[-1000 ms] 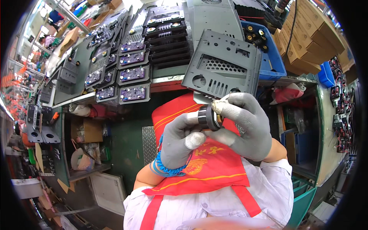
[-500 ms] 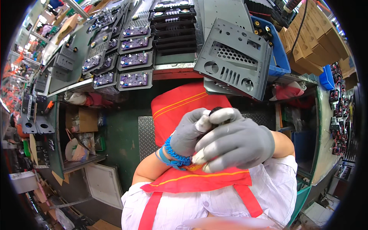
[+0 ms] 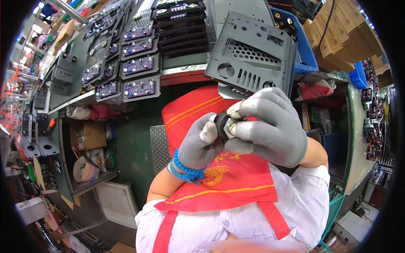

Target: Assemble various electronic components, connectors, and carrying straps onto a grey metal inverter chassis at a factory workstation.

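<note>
In front of my chest, my left hand (image 3: 197, 142), in a grey glove with a blue cord at the wrist, is closed on a small round black part (image 3: 220, 125). My gloved right hand (image 3: 274, 128) has thumb and fingers pinched on a silvery metal nut (image 3: 229, 126) at that part's right side. The exact kind of the black part is partly hidden by the fingers. Beyond my hands, a grey metal panel (image 3: 253, 55) with slots, round openings and a honeycomb grille lies tilted over the bench's front edge on other sheet parts.
Purple circuit boards on grey plates (image 3: 139, 87) line the bench at left, beside a stack of black panels (image 3: 183, 40). A blue bin (image 3: 307, 50) holds black round parts with brass-coloured centres. Cardboard boxes (image 3: 344, 33) stand at right. Open shelves (image 3: 90, 143) sit under the bench.
My right hand has lifted and turned, its fingers now at the nut. My left hand has shifted slightly left. The black part and nut now show between them; the view has shifted slightly.
</note>
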`<action>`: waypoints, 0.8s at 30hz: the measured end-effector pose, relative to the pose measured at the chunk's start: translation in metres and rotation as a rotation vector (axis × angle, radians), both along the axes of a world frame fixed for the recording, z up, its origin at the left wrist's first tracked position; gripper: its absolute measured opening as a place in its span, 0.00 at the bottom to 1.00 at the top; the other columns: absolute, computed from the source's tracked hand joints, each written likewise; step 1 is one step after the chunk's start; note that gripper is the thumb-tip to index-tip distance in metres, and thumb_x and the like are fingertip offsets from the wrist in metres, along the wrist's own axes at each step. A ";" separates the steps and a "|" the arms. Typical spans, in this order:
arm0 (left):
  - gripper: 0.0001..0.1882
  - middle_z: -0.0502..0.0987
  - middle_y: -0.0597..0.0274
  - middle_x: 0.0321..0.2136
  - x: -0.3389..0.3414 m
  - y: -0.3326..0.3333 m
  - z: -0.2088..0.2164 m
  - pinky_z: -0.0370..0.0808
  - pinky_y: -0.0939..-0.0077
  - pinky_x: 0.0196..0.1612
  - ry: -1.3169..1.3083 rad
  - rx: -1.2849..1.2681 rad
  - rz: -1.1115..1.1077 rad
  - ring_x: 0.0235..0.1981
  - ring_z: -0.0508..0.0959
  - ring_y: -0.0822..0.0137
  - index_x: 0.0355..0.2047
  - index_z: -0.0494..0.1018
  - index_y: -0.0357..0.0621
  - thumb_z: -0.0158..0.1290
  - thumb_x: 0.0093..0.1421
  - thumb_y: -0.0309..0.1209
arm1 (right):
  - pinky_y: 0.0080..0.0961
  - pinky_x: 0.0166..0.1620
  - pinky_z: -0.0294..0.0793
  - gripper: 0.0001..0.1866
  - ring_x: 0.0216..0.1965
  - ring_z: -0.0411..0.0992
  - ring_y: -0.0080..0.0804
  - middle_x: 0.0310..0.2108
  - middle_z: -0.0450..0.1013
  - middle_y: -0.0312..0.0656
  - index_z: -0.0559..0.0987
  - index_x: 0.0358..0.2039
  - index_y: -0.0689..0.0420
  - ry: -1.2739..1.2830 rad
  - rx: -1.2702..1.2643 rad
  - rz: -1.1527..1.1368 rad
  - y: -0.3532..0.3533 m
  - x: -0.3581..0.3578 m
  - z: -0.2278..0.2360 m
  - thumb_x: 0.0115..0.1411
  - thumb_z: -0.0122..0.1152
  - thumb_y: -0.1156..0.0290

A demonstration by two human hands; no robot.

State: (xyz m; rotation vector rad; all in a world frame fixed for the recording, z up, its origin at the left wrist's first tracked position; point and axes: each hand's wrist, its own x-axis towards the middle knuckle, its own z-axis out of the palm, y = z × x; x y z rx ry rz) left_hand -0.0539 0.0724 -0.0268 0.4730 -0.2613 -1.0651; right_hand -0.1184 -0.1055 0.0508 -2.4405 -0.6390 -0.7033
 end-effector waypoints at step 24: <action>0.29 0.72 0.53 0.45 0.022 -0.001 -0.008 0.76 0.69 0.48 0.082 0.076 -0.012 0.43 0.76 0.64 0.47 0.67 0.33 0.52 0.59 0.48 | 0.34 0.42 0.73 0.11 0.37 0.73 0.45 0.42 0.72 0.52 0.73 0.31 0.58 -0.009 0.231 -0.033 -0.013 0.022 0.008 0.46 0.64 0.77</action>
